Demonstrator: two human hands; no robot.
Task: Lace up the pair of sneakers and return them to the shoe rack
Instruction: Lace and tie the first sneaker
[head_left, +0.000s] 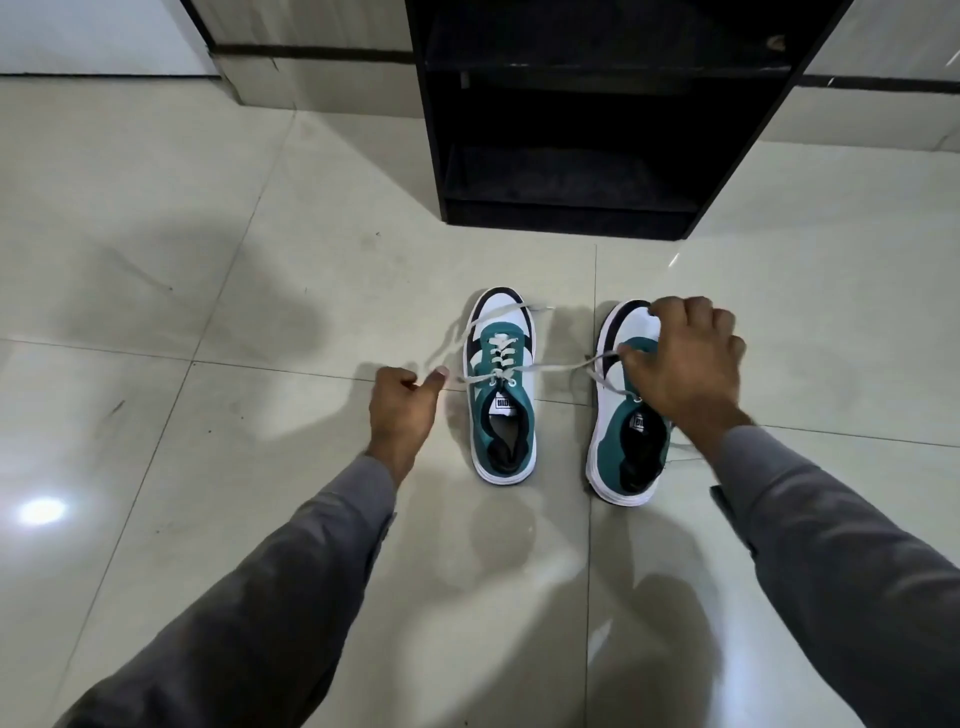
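Two teal, white and black sneakers stand side by side on the tiled floor, toes pointing away from me. The left sneaker (503, 395) has a grey lace (550, 370) threaded through its eyelets. My left hand (402, 410) pinches one end of that lace just left of the shoe. My right hand (685, 358) pinches the other end, stretched taut to the right, and hovers over the right sneaker (618, 441), hiding its laces and tongue. The black shoe rack (582, 130) stands beyond the shoes with dark shelves.
Glossy beige floor tiles (208, 312) spread around the shoes. A wall with a dark skirting line (311, 52) runs behind the rack. My grey sleeves reach in from the bottom of the view.
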